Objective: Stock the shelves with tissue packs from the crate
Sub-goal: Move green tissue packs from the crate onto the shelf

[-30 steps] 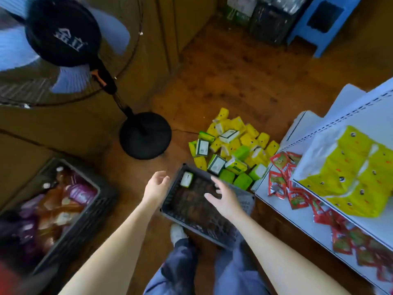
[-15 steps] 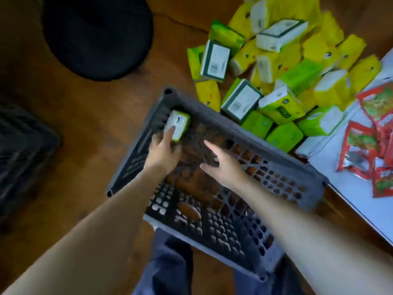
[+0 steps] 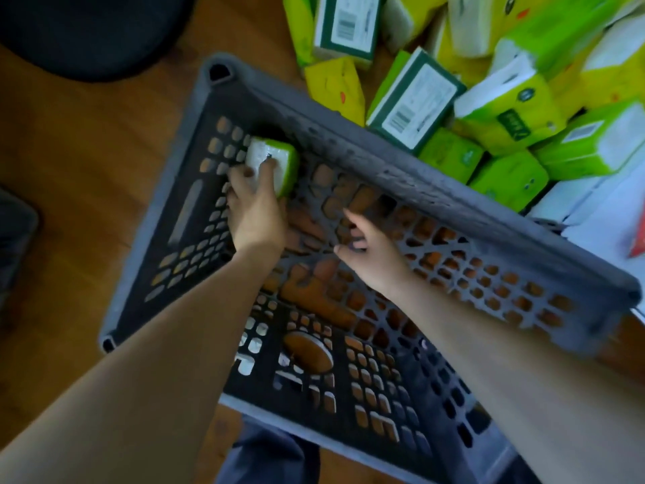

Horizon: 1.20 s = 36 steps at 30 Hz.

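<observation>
At the top left sits a round black stand base (image 3: 87, 29) on the brown wooden floor (image 3: 69, 141). Next comes the big grey plastic crate with holes (image 3: 419, 179), which stands on the floor. In its far left corner is one small tissue pack with a green wrap and a white end (image 3: 279, 158). The left hand (image 3: 254, 211) holds it, with fingers and thumb bent round the white end. The right hand (image 3: 370, 253) is in the middle of the crate, low over its bottom. Its fingers are loose and a bit bent, and it holds nothing. Behind the crate, to the right, a heap of yellow and green tissue packs (image 3: 506, 110) lies on the floor. Some of them touch the crate wall. A few packs show white labels with black bar codes (image 3: 415, 99). The words on them are too blurry to read. At the far right edge is a white shelf (image 3: 600, 218).
</observation>
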Each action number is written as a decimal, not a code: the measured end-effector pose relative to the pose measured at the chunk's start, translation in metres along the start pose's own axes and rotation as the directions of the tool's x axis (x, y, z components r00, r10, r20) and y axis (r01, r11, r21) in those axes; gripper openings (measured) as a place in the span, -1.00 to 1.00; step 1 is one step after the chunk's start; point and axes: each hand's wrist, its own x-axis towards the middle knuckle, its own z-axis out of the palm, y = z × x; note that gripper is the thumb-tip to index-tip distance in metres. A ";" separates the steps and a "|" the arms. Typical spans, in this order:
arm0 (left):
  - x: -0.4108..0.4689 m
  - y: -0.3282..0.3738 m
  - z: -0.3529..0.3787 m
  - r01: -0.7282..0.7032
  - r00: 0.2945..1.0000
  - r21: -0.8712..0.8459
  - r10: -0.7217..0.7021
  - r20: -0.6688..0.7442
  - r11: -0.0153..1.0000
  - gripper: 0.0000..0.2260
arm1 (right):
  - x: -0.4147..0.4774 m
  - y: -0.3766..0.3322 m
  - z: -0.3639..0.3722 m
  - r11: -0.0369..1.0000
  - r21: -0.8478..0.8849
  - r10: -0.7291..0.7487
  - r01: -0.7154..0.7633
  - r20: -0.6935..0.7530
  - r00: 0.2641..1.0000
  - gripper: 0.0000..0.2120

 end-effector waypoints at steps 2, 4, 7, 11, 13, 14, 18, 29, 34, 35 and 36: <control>0.000 -0.001 -0.004 0.025 1.000 -0.065 -0.024 0.012 0.998 -0.53 | -0.004 -0.006 0.000 1.000 -0.014 -0.006 0.006 -0.002 1.000 -0.42; -0.003 0.000 -0.011 0.017 0.999 -0.117 -0.012 0.039 0.993 -0.53 | -0.007 -0.013 -0.002 0.999 -0.034 -0.009 0.009 0.000 1.000 -0.42; -0.019 -0.002 -0.024 0.046 0.995 -0.267 -0.020 0.100 0.962 -0.55 | -0.018 -0.022 -0.005 1.000 -0.003 -0.001 0.001 0.002 1.000 -0.40; -0.053 -0.008 -0.043 0.175 0.973 -0.536 -0.063 0.222 0.825 -0.56 | -0.048 -0.035 -0.009 0.955 0.272 0.129 -0.115 -0.032 0.991 -0.38; -0.074 -0.007 -0.055 0.288 0.946 -0.610 -0.121 0.299 0.738 -0.57 | -0.071 -0.041 -0.012 0.916 0.367 0.179 -0.160 -0.017 0.984 -0.34; -0.086 -0.005 -0.061 0.343 0.929 -0.638 -0.149 0.339 0.690 -0.57 | -0.084 -0.045 -0.014 0.900 0.404 0.184 -0.164 -0.009 0.983 -0.32; -0.131 0.017 -0.100 0.429 0.899 -0.726 -0.177 0.400 0.537 -0.59 | -0.145 -0.072 -0.018 0.830 0.538 0.195 -0.144 -0.039 0.980 -0.31; -0.249 0.090 -0.313 0.182 0.952 -0.744 0.072 0.296 0.643 -0.54 | -0.358 -0.218 -0.095 0.689 0.714 0.133 0.121 -0.289 0.948 -0.63; -0.300 0.142 -0.437 0.150 0.955 -0.859 0.152 0.254 0.490 -0.53 | -0.466 -0.300 -0.138 0.722 0.596 -0.070 0.352 -0.444 0.894 -0.58; -0.308 0.151 -0.457 0.142 0.956 -0.877 0.166 0.242 0.460 -0.53 | -0.484 -0.312 -0.144 0.738 0.536 -0.132 0.410 -0.481 0.867 -0.57; -0.316 0.161 -0.475 0.105 0.960 -0.887 0.188 0.209 0.449 -0.54 | -0.500 -0.323 -0.151 0.747 0.478 -0.186 0.462 -0.517 0.836 -0.56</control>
